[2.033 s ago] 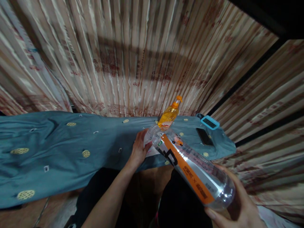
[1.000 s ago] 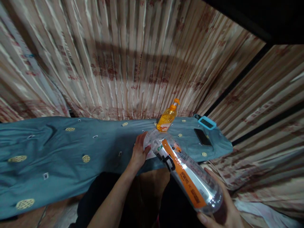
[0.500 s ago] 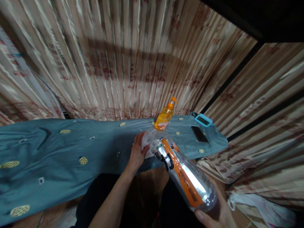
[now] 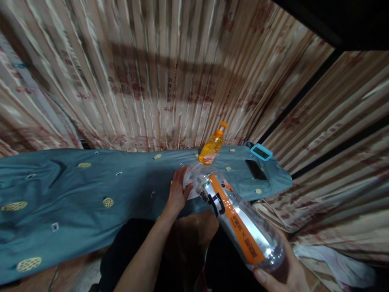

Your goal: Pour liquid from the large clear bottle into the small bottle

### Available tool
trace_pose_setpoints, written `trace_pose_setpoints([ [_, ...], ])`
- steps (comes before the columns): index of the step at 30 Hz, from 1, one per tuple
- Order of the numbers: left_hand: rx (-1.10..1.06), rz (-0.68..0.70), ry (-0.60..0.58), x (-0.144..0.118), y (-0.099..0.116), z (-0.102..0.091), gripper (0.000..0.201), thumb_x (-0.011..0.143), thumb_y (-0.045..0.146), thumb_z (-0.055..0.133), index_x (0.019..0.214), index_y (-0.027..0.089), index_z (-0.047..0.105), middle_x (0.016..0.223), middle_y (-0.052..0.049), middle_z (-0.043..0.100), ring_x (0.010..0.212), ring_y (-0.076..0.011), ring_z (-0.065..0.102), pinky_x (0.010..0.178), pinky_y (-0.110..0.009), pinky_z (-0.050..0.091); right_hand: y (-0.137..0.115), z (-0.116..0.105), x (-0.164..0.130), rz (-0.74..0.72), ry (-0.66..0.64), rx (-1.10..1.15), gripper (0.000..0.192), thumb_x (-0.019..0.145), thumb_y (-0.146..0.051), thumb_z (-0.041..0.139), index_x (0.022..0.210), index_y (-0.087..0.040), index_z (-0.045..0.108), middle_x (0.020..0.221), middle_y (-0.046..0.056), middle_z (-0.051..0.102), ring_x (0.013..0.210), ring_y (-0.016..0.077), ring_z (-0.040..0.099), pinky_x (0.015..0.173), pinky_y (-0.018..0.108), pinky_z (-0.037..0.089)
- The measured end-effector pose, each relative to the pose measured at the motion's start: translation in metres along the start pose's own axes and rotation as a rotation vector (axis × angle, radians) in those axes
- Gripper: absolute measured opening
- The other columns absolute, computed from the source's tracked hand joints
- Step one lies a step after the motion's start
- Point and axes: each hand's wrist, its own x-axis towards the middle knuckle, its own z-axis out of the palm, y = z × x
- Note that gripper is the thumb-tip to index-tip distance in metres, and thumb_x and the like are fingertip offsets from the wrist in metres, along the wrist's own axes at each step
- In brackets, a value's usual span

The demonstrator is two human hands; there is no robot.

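Pump bottle (image 4: pixel 212 147) behind tilted bottle (image 4: pixel 237 219)

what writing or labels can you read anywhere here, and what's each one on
Big clear bottle, orange label strip: print there, too blurred to read.
Orange pump bottle, label: too small to read.
Curtain, reddish printed marks: blurred, unreadable.
Blue-framed device, dark screen: nothing legible.

**Bottle base sinks lower**

You have let your right hand (image 4: pixel 284 275) drop, so the clear bottle (image 4: pixel 240 227) tilts more steeply, its base further below the orange soap bottle (image 4: pixel 212 147). Less of that hand shows now.
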Motion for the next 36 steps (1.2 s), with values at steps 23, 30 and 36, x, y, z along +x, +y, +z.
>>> trace_pose_setpoints([
  [23,-0.013,0.084,0.020,0.002,0.001,0.001,0.053,0.102,0.049,0.051,0.145,0.018,0.047,0.133,-0.018,0.064,0.123,-0.0319,0.065,0.103,-0.049,0.055,0.011,-0.012,0.000,-0.019,-0.049,0.012,0.085,0.069,-0.067,0.088,0.135,-0.027,0.051,0.119,0.004,0.080,0.105,0.0225,0.080,0.091,0.022,0.061],
  [30,0.019,0.069,0.012,0.003,0.004,0.000,0.050,0.103,0.045,0.052,0.144,0.018,0.048,0.134,-0.017,0.065,0.124,-0.0306,0.065,0.103,-0.047,0.055,0.004,-0.009,0.002,-0.003,0.004,0.005,0.083,0.064,-0.069,0.089,0.128,-0.029,0.056,0.116,0.001,0.079,0.104,0.0215,0.079,0.090,0.022,0.062],
  [36,0.038,0.049,0.002,0.003,0.004,-0.001,0.048,0.101,0.041,0.054,0.144,0.019,0.049,0.134,-0.017,0.065,0.123,-0.0314,0.065,0.103,-0.048,0.055,0.001,-0.010,0.001,0.038,0.002,0.014,0.086,0.065,-0.070,0.089,0.131,-0.028,0.053,0.117,0.003,0.079,0.105,0.0218,0.079,0.091,0.021,0.062],
])
